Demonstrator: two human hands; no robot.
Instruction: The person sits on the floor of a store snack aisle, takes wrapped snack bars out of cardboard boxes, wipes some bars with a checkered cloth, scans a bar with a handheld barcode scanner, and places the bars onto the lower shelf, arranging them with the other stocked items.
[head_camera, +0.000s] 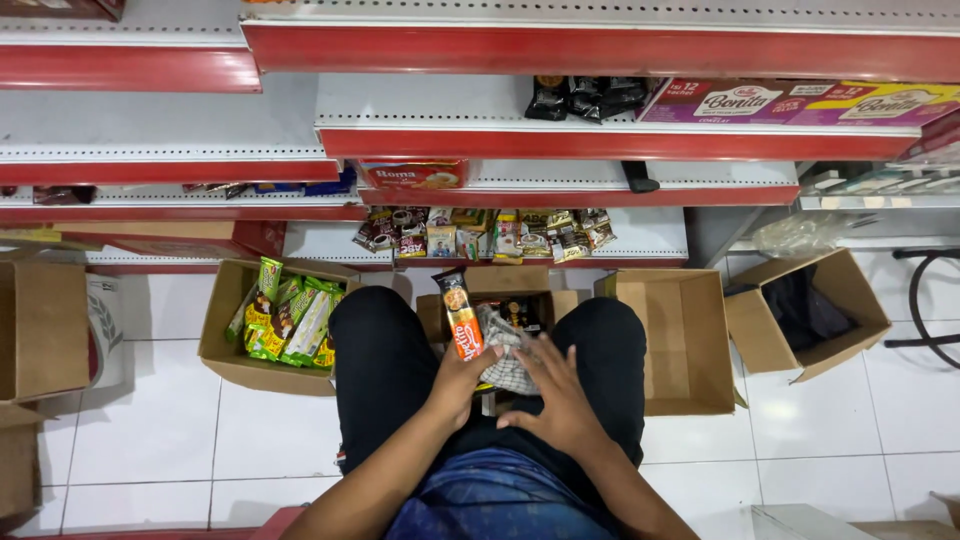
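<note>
Seen from above, I sit facing low red-edged store shelves. My left hand (458, 380) grips a long orange and black snack pack (461, 313) upright, above my lap. My right hand (556, 400) lies on a crumpled grey and white packet (505, 352) between my knees, fingers spread over it. Under both hands stands a small open cardboard box (512, 288) with dark packets inside, partly hidden by my legs in black trousers.
An open box of green and yellow snack packs (285, 322) sits left of my knee. An empty box (680, 335) and another with a dark bag (805, 312) stand at the right. Small packets (485, 237) line the lowest shelf. A stool leg (925, 300) is far right.
</note>
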